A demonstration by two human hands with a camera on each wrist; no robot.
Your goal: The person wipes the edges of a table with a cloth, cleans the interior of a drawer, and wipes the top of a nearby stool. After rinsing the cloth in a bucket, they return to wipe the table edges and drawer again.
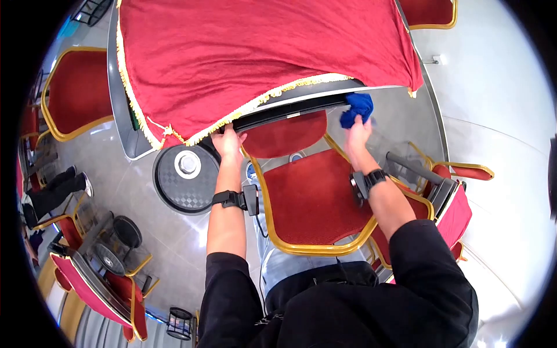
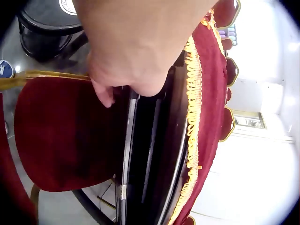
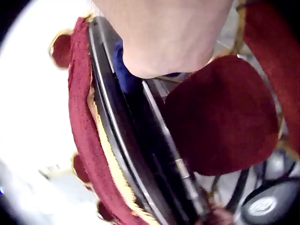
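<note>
A black drawer (image 1: pixel 299 114) with a pale metal strip along its front stands pulled out under the table's edge. At its left end my left hand (image 1: pixel 229 142) grips the front edge; in the left wrist view the thumb lies outside and the fingers dip over the rim. My right hand (image 1: pixel 358 136) holds a crumpled blue cloth (image 1: pixel 358 104) at the drawer's right end. From the right wrist, the cloth (image 3: pixel 123 72) shows partly behind the hand, hanging over the drawer's inside.
A red cover (image 1: pixel 261 52) with yellow fringe lies over the table. A red chair (image 1: pixel 313 197) with a gold frame stands between my body and the drawer. Left of it is a round black base (image 1: pixel 185 180). Other red chairs (image 1: pixel 78 90) stand around.
</note>
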